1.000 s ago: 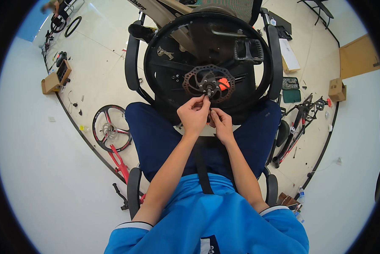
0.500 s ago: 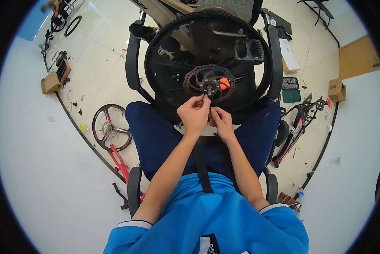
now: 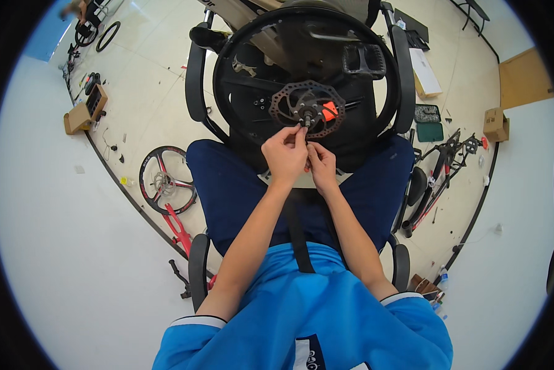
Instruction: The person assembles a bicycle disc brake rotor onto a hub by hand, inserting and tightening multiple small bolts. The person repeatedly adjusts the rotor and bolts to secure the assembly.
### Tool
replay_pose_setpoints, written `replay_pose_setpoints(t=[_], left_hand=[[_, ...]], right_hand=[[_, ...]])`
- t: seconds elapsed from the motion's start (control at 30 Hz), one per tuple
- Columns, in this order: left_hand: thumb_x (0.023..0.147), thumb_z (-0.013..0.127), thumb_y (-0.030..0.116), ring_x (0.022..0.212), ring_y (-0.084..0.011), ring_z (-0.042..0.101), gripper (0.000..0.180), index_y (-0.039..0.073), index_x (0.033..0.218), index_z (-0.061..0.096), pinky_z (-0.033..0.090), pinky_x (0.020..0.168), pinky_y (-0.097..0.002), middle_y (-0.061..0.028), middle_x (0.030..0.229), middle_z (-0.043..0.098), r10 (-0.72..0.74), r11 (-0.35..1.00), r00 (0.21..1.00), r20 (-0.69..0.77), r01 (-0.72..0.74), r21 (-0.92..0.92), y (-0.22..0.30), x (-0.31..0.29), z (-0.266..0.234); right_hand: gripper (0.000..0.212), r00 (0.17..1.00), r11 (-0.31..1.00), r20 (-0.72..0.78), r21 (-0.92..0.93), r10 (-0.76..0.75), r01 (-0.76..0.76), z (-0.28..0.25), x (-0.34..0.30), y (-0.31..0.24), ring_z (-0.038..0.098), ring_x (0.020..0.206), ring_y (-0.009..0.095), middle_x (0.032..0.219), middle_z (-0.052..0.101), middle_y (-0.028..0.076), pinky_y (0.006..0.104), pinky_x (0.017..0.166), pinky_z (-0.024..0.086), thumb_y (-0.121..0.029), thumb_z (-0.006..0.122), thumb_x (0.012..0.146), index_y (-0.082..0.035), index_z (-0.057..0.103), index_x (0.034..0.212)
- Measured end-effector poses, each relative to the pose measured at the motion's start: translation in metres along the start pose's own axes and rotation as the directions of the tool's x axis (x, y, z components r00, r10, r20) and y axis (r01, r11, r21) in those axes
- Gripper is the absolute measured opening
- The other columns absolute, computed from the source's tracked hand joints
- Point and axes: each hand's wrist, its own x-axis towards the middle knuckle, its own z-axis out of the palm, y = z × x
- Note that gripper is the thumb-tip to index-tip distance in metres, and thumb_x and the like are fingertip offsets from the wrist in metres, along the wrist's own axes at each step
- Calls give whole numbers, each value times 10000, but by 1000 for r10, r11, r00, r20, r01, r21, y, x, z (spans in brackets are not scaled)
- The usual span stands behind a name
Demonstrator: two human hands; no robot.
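A dark bicycle wheel (image 3: 220, 80) lies across the black chair seat in front of me. Its brake rotor (image 3: 278, 111) faces up, with the axle (image 3: 307, 117) sticking out of the hub towards me. At the axle's near end, my left hand (image 3: 285, 157) pinches with thumb and fingertips. My right hand (image 3: 322, 168) is pinched just to its right, fingertips almost meeting the left ones. Whatever small piece is between the fingers is too hidden to name. Beyond the rotor are an orange piece (image 3: 330, 111), small dark bolts (image 3: 260, 102) and a silver metal part (image 3: 244, 66).
Chair armrests (image 3: 195, 83) flank the wheel, and a pedal (image 3: 363, 60) shows at its far right. A three-spoke wheel (image 3: 163, 181) lies on the left floor; a black-and-red bike frame (image 3: 437, 179) and green case (image 3: 430, 132) lie right. Another person (image 3: 74, 8) is far left.
The whole view has shifted slightly. Both hands stay pinched at the axle end, with only a small movement of the fingers.
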Motion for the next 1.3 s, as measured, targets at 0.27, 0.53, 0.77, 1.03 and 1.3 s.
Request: replay_pose_setpoints(t=[0.27,0.53,0.77,1.03,1.3], left_hand=[[929,703,49,696,-116,692,140,-81,973,731,590,636,-251,-101,819,730,-162,975,986,41,166,-145,0,6,-1],[966,659,37,771,-162,713,126,-84,984,691,626,714,-286,-130,887,723,-288,904,955,74,297,-307,5,6,7],[978,653,63,815,-196,727,140,-75,984,677,629,758,-299,-147,938,724,-441,709,882,167,456,-538,7,4,5],[947,677,36,732,-149,714,129,-91,956,696,615,668,-259,-124,861,727,-345,822,933,101,352,-448,23,7,-6],[929,712,57,689,-131,704,168,-107,961,719,615,636,-263,-119,841,733,-190,958,981,37,194,-211,22,17,-10]], right_hand=[[220,991,994,95,-75,90,-84,-6,-4,-23,375,584,36,734,502,-48,222,523,294,-175,556,1054,18,663,1048],[233,997,927,63,-374,35,-9,-30,3,-54,458,610,25,679,581,-21,233,533,374,-161,621,1000,28,727,914],[179,937,491,271,-799,-220,347,-13,4,-134,703,813,335,890,723,193,366,750,536,-77,602,928,64,702,976],[177,963,697,141,-666,-231,265,-6,-9,-97,656,743,152,887,743,120,283,706,511,-87,626,966,62,702,1025],[195,999,919,50,-392,-19,37,2,2,-60,419,619,25,700,538,-53,217,538,336,-135,583,1023,19,699,1001]])
